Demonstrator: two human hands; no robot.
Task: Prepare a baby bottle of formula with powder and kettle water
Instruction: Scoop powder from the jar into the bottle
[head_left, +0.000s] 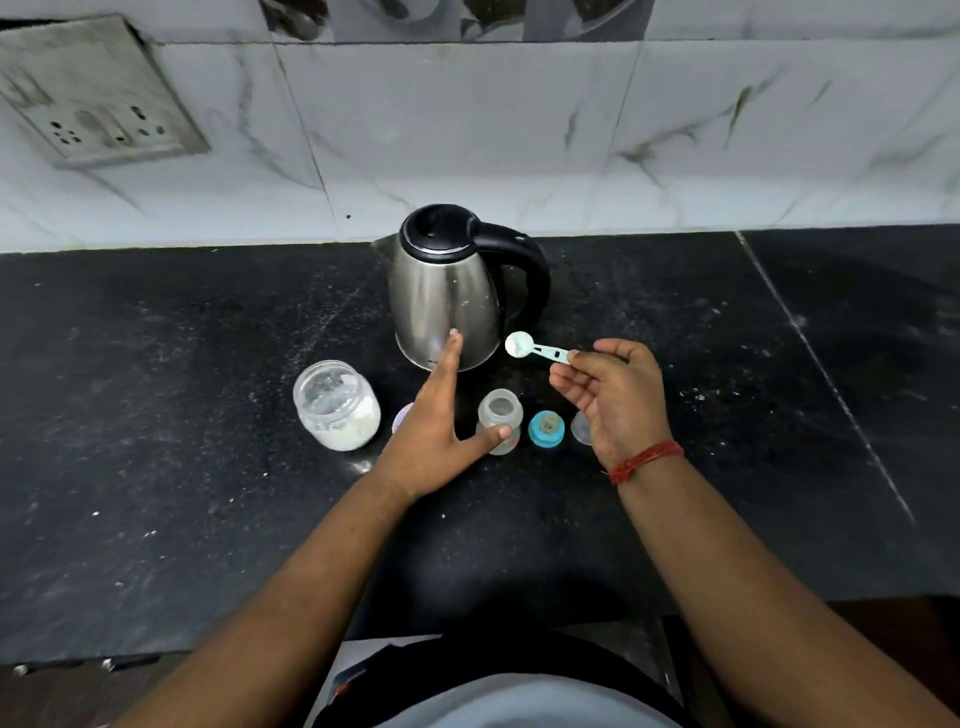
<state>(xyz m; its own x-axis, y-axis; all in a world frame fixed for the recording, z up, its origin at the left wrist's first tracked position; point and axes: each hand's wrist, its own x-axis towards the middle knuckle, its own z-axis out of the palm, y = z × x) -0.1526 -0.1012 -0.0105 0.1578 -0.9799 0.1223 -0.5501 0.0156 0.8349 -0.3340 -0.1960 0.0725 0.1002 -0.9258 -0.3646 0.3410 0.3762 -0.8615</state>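
Observation:
A steel kettle (444, 291) with a black lid and handle stands on the black counter. In front of it an open clear baby bottle (500, 415) stands upright. My left hand (436, 421) is spread flat between the powder jar (337, 405) and the bottle, thumb touching the bottle's side. My right hand (613, 395) pinches the handle of a pale blue measuring scoop (530, 347), held level above the counter just behind the bottle, beside the kettle. The jar is open, with white powder in its lower part.
A blue bottle ring with teat (546, 428) lies right of the bottle. A clear cap (581, 427) sits partly hidden under my right hand. A pale lid (401, 418) peeks out beside my left hand. A wall socket (98, 104) is up left. Powder specks dot the counter.

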